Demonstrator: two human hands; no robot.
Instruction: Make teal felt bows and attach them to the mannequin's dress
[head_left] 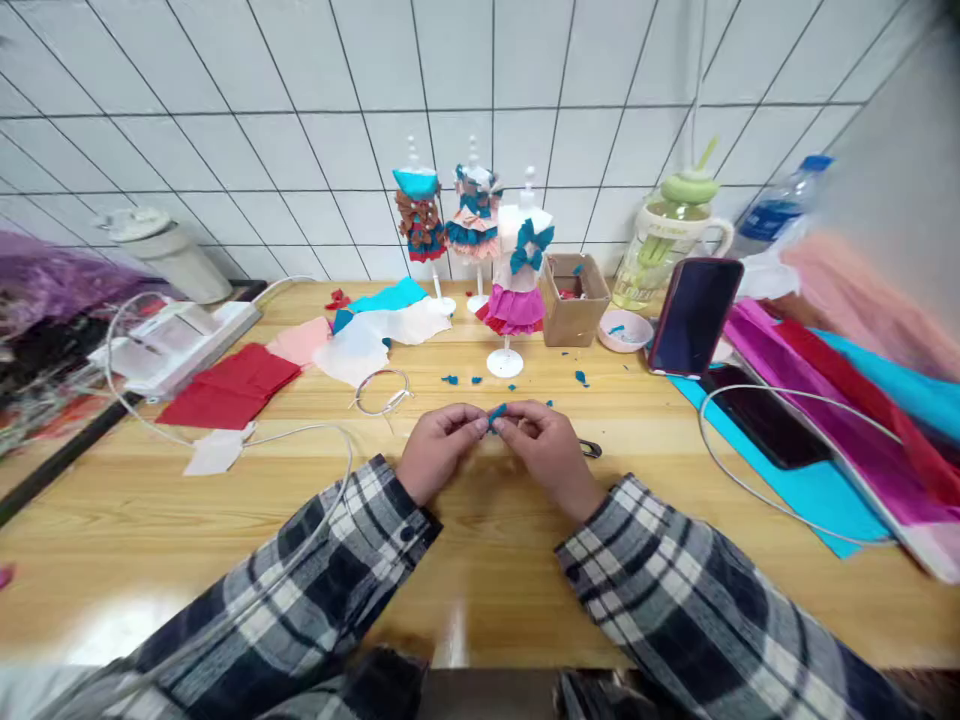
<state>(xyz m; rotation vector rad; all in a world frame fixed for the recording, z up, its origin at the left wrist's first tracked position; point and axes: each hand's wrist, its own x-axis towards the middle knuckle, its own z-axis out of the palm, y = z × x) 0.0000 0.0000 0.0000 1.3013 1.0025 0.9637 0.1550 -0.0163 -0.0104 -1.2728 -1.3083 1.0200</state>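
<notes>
Between my two hands is a small piece of teal crepe paper (496,414), pinched at the fingertips. My left hand (444,446) is closed with thumb and forefinger on its left side. My right hand (546,448) grips it from the right in the same way; both hands are just above the wooden table. Partly hidden behind my right hand lies a small dark-handled tool (591,448). Several teal scraps (450,380) are scattered just beyond my fingers. Past them stands a miniature dress form (517,262) in a white top with a teal bow and a magenta ruffled skirt.
Two more dressed forms (420,215) stand by the tiled wall. A cardboard box (576,305), pink dish (625,331), upright phone (694,315) and drink jug (660,245) are at right. Red paper (231,385), a wire ring (382,392) and a power strip (187,350) lie left. A white cable crosses the left forearm.
</notes>
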